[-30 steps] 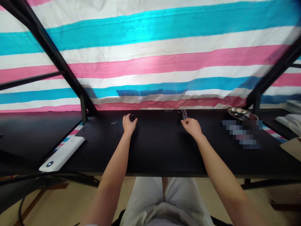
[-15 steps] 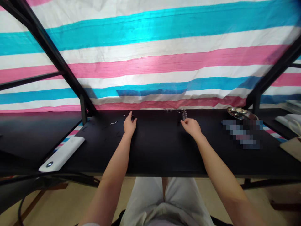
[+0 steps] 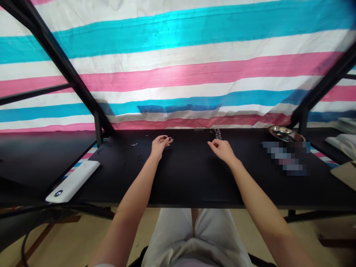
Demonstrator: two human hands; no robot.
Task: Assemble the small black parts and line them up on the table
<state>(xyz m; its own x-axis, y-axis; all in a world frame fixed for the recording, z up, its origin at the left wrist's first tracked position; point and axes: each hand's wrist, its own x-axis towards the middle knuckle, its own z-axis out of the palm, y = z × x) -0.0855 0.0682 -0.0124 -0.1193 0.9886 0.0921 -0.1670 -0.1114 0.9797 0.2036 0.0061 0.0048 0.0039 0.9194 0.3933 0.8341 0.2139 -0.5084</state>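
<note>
Left hand (image 3: 158, 147): fingers clamped on a small dark piece (image 3: 166, 138), held at the fingertips, too small to identify. Right hand (image 3: 223, 149): fingers bunched, can't tell if they're pinching anything. Grey beaded strand (image 3: 218, 134) just beyond the right fingers. Row of small spiky bits (image 3: 199, 130) between the two sets of fingers, farther out, at the back edge of the black table (image 3: 189, 178). White thread scrap (image 3: 134, 144) left of the left fingers. Shiny metal dish (image 3: 286, 132) well right of the right fingers.

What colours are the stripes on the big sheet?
Blue, pink and white sheet; head view.
</note>
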